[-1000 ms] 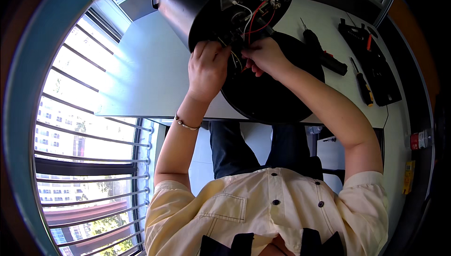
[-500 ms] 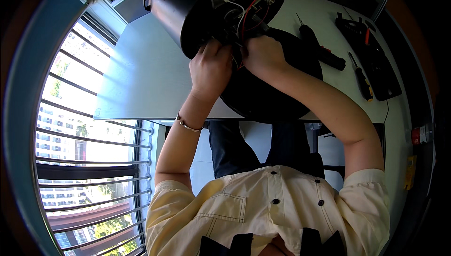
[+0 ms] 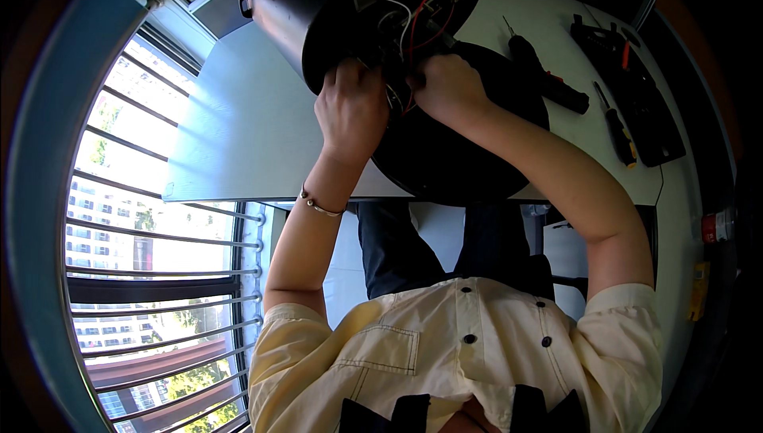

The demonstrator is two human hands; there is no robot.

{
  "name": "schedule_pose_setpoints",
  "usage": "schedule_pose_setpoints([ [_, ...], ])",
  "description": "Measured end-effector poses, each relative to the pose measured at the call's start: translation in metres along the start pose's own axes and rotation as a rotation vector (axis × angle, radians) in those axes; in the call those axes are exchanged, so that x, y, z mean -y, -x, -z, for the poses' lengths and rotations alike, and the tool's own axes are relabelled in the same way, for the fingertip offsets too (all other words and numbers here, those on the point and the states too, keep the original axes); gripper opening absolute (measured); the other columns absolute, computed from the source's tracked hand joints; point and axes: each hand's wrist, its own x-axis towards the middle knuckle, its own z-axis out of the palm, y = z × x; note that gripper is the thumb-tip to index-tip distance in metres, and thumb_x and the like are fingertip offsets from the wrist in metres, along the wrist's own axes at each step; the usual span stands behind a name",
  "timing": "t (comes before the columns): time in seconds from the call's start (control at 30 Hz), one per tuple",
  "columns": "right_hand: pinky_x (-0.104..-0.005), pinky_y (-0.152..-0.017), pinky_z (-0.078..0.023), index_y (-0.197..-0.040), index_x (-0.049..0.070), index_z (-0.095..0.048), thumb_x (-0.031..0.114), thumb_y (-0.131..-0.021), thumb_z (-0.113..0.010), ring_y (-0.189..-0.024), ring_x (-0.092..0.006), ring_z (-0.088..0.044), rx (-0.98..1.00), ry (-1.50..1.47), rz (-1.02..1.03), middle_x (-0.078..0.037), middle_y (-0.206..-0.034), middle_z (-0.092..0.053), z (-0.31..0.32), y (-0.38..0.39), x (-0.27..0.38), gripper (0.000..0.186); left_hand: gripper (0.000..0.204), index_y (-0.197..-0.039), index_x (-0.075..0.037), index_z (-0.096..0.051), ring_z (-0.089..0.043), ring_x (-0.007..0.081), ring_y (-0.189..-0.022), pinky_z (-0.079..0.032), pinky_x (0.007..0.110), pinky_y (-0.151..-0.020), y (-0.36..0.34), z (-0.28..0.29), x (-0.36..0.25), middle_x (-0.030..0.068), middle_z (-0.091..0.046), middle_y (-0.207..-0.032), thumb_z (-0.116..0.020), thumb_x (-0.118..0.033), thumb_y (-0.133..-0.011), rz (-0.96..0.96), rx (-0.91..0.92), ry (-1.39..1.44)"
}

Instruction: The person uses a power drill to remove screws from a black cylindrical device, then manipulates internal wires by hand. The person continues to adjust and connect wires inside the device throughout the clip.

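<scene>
A black drum-shaped appliance body (image 3: 290,8) lies tilted on the table at the top, its open underside facing me. Inside it show white wires (image 3: 408,21), a red wire (image 3: 430,38) and metal fittings. My left hand (image 3: 350,107) is at the lower rim, fingers curled in at the edge; its fingertips are hidden. Just to the right, my right hand (image 3: 447,91) is closed beside the thin wires that hang between both hands. What either hand pinches is hidden. Under my right hand, a round black cover (image 3: 457,159) lies flat by the table's front edge.
On the right of the white table (image 3: 230,135) lie a black power screwdriver (image 3: 548,79), a yellow-and-black screwdriver (image 3: 618,135) and a long black tool holder (image 3: 640,95). A barred window (image 3: 159,226) is at the left.
Both hands stay at the wires and rim. The left hand has shifted slightly left, and the right hand's fingers look more curled. The whole view has moved a little.
</scene>
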Motion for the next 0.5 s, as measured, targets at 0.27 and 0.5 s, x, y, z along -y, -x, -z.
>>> schedule_pose_setpoints([
  [0.27,-0.0397,-0.059,-0.049,-0.072,0.001,-0.064,0.019,-0.078,-0.06,-0.064,-0.0325,-0.061,-0.001,-0.035,0.024,-0.016,-0.065,-0.061,0.004,0.003,-0.004,0.019,0.009,-0.073,-0.01,-0.066,-0.057,0.0236,-0.067,-0.047,0.032,-0.057,-0.006,-0.014,0.004,0.0054,-0.054,-0.074,-0.068,-0.015,-0.067,0.05,0.14,-0.128],
  [0.5,-0.038,-0.06,-0.051,-0.072,0.001,-0.065,0.02,-0.079,-0.059,-0.067,-0.0307,-0.063,0.034,-0.099,0.05,-0.014,-0.071,-0.063,0.013,0.013,-0.01,0.021,0.006,-0.07,-0.011,-0.067,-0.06,0.0233,-0.064,-0.047,0.033,-0.055,-0.006,-0.01,0.002,0.0048,-0.059,-0.077,-0.069,-0.015,-0.066,0.125,0.11,-0.034],
])
